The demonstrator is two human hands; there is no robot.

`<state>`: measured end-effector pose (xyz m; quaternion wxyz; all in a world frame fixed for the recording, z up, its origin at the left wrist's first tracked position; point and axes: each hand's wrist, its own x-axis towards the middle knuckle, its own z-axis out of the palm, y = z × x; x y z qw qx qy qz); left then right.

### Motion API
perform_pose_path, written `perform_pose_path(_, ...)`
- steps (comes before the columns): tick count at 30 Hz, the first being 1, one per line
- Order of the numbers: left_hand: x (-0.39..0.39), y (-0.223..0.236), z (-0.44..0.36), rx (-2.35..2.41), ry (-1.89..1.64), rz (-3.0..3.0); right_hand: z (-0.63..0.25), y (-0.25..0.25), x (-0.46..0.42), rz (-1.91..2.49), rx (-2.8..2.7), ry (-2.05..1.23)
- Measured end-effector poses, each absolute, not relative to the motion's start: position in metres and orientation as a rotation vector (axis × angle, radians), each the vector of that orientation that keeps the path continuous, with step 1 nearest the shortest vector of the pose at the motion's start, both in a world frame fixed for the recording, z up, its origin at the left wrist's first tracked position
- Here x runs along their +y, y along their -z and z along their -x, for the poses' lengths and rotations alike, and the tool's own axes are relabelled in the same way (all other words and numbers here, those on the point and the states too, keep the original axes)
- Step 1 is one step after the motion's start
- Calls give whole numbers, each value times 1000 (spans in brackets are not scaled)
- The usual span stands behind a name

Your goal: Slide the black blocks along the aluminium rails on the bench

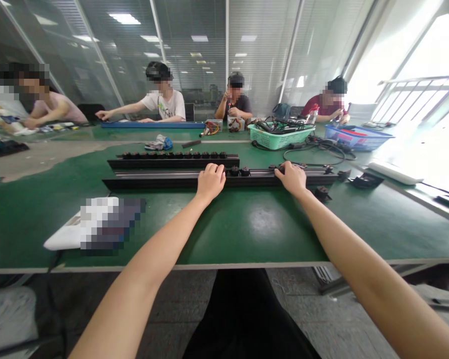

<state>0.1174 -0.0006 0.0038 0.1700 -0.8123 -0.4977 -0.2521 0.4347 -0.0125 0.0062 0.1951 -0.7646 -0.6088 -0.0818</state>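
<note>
**Q: What surface and room does this view show?**
A: A green bench (41, 199) runs across the view, with a tiled floor (164, 304) below its front edge. Glass partitions (194, 60) with blinds stand behind it, and a bright window (415, 99) with a railing is at right. Co-workers (235, 94) sit along the far side.

**Q: What is hidden or unclear?**
A: A white item (97, 224) at front left is pixelated and cannot be identified. The rail hides the fingertips of both hands.

**Q: What do the containers hold?**
A: The green basket (280, 137) holds black cables. The blue basket (355, 137) holds red items, too small to identify.

**Q: Where is the work item, and what is the state of the hands?**
A: The front rail (172, 180) lies lengthwise on the bench, just before a back rail (172, 163) carrying black knobs. The left hand (210, 182) and right hand (291, 178) are well apart, both curled over the front rail.
</note>
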Motion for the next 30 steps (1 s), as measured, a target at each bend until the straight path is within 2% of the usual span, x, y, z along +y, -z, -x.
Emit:
perform_pose_path(12,-4,-5,-120,-1440,707,2319,-433,11,-17,1987,-1688,343)
perform_pose_path(30,-2,-7,-120,-1436,719,2339,-440,14,-12,1945,-1509,235)
